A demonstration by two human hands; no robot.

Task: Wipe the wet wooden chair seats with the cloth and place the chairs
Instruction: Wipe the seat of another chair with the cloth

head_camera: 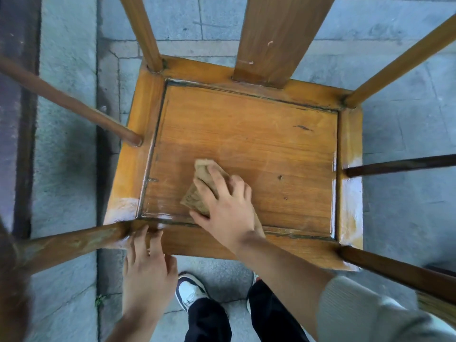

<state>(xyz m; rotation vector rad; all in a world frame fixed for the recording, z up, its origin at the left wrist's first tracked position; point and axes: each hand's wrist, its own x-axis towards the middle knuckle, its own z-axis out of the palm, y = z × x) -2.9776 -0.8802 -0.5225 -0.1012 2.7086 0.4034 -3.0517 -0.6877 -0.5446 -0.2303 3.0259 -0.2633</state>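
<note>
A wooden chair seat [259, 134] fills the middle of the head view, its framed panel shining wet along the right and near edges. My right hand [224, 206] presses a crumpled tan cloth [197, 193] flat onto the near left part of the panel, fingers spread over it. My left hand [145, 265] rests on the near left corner of the seat frame, straight fingers touching the wood beside the arm post [74, 243]. The chair's back splat [278, 38] and posts rise toward the camera at the far side.
Grey stone paving [69, 70] surrounds the chair, with a darker strip at the far left. Wooden posts and rails [399, 166] cross the view on both sides. My feet, in white shoes [191, 290] and black trousers, stand just before the seat's near edge.
</note>
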